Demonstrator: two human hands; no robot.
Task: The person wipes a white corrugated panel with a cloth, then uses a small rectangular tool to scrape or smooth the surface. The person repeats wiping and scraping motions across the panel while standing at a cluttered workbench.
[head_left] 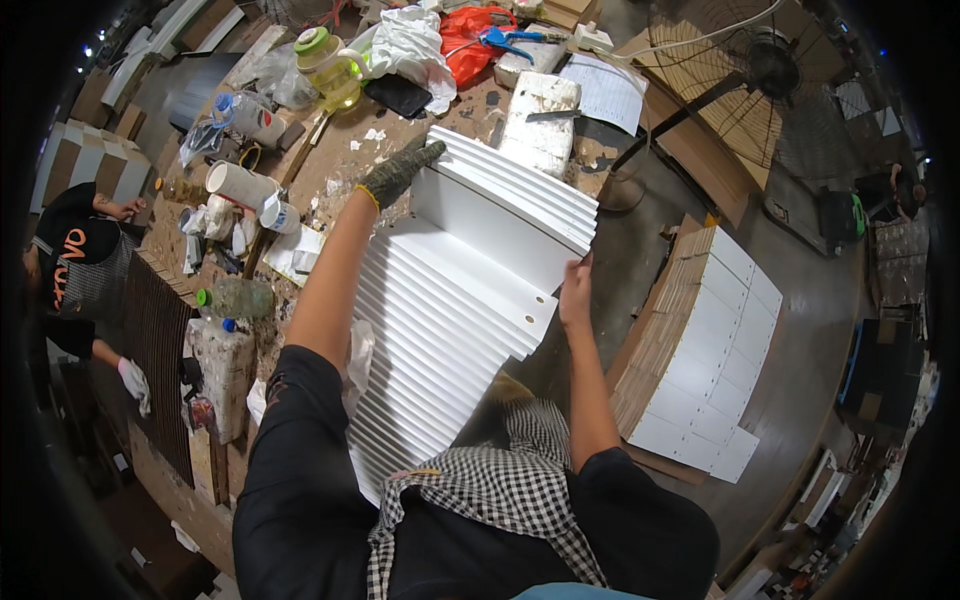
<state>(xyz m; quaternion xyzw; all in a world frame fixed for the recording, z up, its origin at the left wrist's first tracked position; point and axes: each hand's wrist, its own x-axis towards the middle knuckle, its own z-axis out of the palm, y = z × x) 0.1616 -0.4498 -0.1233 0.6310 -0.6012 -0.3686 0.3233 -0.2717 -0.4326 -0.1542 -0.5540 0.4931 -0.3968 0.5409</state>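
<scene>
A bundle of long white boards (pixel 510 190), their edges forming parallel ridges, lies across the near part of the workbench in front of me. At its far left end, my left hand (pixel 402 173), in a dark glove with a yellow cuff, is closed on the boards. My bare right hand (pixel 576 292) grips their right end; the boards hide part of its fingers. Directly below and nearer to me spreads a row of overlapping white boards (pixel 430 330), with small holes in the flat face of the one next to the bundle.
Bottles, a white cup (pixel 240 185), a green-lidded jug (pixel 328 68), a phone (pixel 398 96) and blue-handled cutters (pixel 506 40) clutter the workbench (pixel 345 165). Stacked white panels (pixel 700 350) stand at right, below a large fan (pixel 770 65). At left, another person's gloved hand (pixel 134 385) touches dark boards.
</scene>
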